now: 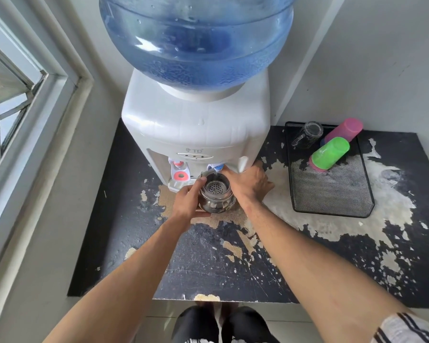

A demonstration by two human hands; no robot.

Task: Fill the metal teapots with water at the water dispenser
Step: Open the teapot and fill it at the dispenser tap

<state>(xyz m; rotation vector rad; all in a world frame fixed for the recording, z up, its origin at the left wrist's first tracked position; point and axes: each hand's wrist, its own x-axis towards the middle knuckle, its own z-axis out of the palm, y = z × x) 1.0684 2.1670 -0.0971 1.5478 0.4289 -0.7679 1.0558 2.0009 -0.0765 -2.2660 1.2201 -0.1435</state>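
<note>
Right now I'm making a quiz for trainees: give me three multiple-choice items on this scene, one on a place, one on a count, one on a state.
1. Where is the teapot?
A. in the mesh tray
B. under the blue tap
C. on the floor

2. How many cups lie in the tray?
A. one
B. five
C. three

3. What is the left hand doing?
A. gripping the teapot
B. resting flat on the table
C. holding a green cup

Answers:
1 B, the pot's open mouth sits just below the blue tap, where the right hand is.
2 C, a clear glass cup, a pink cup and a green cup lie there.
3 A, its fingers wrap the pot's left side.
</note>
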